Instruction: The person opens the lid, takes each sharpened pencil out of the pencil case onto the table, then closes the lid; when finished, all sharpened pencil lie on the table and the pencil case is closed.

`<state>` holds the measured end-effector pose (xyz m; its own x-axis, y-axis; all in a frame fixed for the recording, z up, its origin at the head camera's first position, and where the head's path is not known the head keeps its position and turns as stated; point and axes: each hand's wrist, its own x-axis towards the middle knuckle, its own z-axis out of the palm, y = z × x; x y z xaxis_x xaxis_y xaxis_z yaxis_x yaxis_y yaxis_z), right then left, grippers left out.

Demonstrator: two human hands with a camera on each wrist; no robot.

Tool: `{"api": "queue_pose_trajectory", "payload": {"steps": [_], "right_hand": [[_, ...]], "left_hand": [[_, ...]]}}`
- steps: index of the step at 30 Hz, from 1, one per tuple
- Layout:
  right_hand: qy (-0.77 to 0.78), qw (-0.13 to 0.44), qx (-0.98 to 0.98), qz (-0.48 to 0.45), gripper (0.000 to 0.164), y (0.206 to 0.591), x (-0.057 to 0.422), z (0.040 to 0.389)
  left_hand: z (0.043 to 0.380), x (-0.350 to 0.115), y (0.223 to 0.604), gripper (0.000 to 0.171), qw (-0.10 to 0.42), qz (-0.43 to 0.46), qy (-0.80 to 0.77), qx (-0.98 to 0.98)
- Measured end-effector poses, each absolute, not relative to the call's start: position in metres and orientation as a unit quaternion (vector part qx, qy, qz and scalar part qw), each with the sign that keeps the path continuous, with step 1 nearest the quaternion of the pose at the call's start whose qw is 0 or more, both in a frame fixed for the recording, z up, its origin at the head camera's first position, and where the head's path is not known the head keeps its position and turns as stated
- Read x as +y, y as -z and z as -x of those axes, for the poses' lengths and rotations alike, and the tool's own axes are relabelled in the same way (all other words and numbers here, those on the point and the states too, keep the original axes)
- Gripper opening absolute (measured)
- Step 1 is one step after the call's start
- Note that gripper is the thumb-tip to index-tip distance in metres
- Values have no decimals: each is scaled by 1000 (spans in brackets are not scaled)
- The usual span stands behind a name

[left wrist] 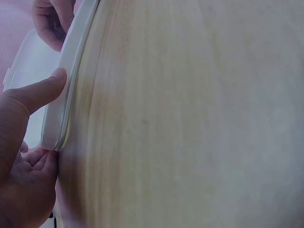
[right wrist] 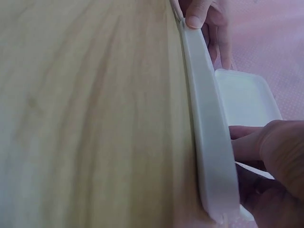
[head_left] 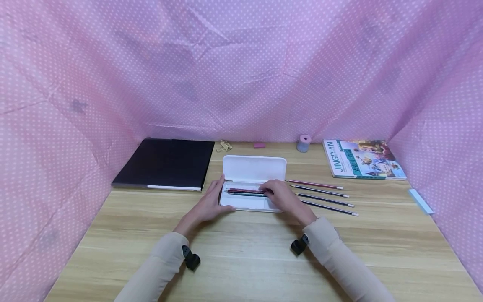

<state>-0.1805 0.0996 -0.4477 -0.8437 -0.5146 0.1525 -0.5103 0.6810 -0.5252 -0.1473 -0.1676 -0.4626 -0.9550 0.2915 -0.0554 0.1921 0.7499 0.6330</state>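
Observation:
A white pencil case lies with its lid raised at the back. My left hand holds the case's left end, its thumb along the front wall and the other fingers round the corner. Inside the case lie a red pencil and a dark green pencil, side by side. Over their right ends, my right hand reaches into the case with bent fingers and pinches at a pencil. The case wall hides those fingertips in the right wrist view.
Several pencils lie fanned out right of the case. A black folder is at left, a book at back right, a pale blue strip at the right edge. Along the back are binder clips, a pink eraser and a small pink-topped container.

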Motion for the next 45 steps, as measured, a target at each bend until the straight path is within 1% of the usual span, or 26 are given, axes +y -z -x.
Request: {"api": "queue_pose_trajectory", "payload": {"steps": [4,9,17,21,28,34,40,45], "right_hand": [[333,9,899,284,19,447,106,179],[396,17,876,274,21,436,118,172],[403,-10,880,252,23,420,154,157],[382,-24,892,241,25,422,182,148],[335,-53,914,222,21,428,236,124],[299,-48,933,193,23,438,273,103],[299,-60,932,194,24,449,293,90],[291,-51,938,182,22,456,300,88]], "left_hand": [[147,-167,463,113,79,-128,-333,931],[146,-167,463,114,81,-125,-333,931],[147,-167,463,113,72,-131,-331,932],[148,-167,464,113,71,-131,-333,931],[148,-167,463,114,75,-129,-333,931],[147,-168,462,114,76,-129,-335,930],[146,-168,461,113,78,-128,-336,930],[147,-168,462,113,77,-130,-334,930]]}}
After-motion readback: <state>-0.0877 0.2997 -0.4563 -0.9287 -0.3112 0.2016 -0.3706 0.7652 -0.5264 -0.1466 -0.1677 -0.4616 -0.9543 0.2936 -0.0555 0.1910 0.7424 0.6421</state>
